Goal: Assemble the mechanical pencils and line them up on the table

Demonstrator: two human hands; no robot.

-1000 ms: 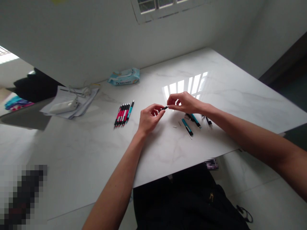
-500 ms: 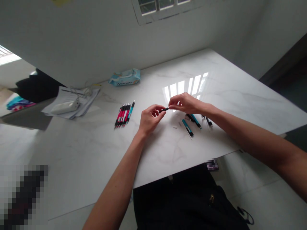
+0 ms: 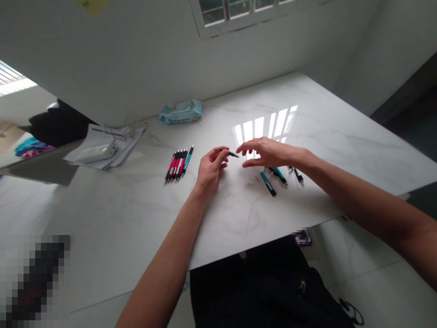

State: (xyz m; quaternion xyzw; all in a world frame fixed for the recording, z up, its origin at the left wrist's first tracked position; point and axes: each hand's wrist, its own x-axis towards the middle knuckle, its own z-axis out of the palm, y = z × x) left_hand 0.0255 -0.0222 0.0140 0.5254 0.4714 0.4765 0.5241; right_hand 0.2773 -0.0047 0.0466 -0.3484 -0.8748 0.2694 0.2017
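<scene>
Black pen piece (image 3: 233, 154), partly finger-hidden, pinched by left hand (image 3: 209, 169); right hand (image 3: 268, 152) released.

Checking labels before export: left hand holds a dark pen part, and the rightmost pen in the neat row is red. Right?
Not quite: that rightmost pen is teal, as the head view shows. The left hand does hold a dark pen part.

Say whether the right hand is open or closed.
Open: the right hand has its thumb and fingers apart, with nothing gripped between them.
</scene>
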